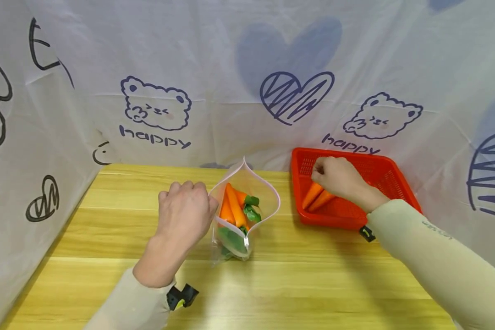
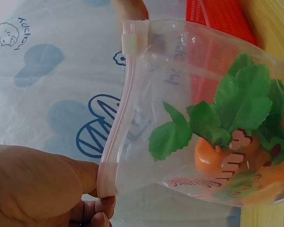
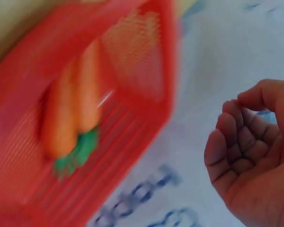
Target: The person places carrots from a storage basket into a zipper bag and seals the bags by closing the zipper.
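Standing on the bench (image 1: 313,279): the bag (image 1: 265,196), clear, mouth up, left of the basket; its opening is a pointed oval with the long axis running from far corner to near corner.
Slider (image 1: 246,242): white, at the near corner of that opening.
Bagged carrots (image 1: 235,206): several, leaning together inside; the clearest slants from a tip at far left to its leafy end at near right, while another points its leaves (image 1: 252,214) to the right.
Left hand (image 1: 185,213): pinching the left rim of the bag between thumb and fingers.
Right hand (image 1: 338,176): over the basket, fingers loosely curled, thumb tip close to the forefinger, nothing held; whether those two tips touch, I cannot tell.
Basket carrots (image 1: 313,196): two, side by side and nearly parallel, tips toward the near left corner, other ends behind the right hand in the head view; the right wrist view shows green tops, blurred.
Basket (image 1: 330,222): red, at the back right of the bench.
Cloth (image 1: 214,55): pale, behind everything, printed with hearts, bears and "happy".
Sleeves (image 1: 429,250): pale, on both arms.
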A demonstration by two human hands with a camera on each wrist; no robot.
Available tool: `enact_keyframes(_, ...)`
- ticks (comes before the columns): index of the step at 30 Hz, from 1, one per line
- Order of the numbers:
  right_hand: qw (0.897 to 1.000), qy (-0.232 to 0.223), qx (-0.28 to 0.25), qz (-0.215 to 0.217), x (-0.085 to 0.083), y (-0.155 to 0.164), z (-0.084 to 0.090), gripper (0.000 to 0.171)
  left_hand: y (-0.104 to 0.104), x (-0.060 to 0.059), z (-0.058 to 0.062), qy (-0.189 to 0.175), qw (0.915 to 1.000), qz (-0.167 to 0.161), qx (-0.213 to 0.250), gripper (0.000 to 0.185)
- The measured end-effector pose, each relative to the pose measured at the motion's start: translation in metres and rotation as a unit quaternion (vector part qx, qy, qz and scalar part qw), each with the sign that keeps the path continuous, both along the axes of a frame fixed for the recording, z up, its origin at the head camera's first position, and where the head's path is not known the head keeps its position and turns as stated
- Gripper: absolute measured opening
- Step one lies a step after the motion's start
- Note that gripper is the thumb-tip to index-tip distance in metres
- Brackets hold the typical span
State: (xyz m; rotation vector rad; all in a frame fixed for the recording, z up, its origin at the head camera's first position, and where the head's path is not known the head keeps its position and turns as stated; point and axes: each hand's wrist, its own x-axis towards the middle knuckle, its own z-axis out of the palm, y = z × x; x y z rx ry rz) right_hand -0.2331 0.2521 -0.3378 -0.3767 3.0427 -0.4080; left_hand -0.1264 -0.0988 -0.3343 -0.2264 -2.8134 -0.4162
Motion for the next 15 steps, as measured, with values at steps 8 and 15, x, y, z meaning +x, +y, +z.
enact_keyframes(8,0.987,-0.084,0.127,0.042,-0.046,0.053,-0.030,0.033,-0.001,0.002,0.001,-0.007,1.0000,0.002,0.005,0.026)
enact_keyframes(15,0.969,-0.161,0.171,0.074,-0.064,0.073,-0.058,0.037,-0.002,0.003,0.001,-0.013,0.9999,0.003,0.011,0.026)
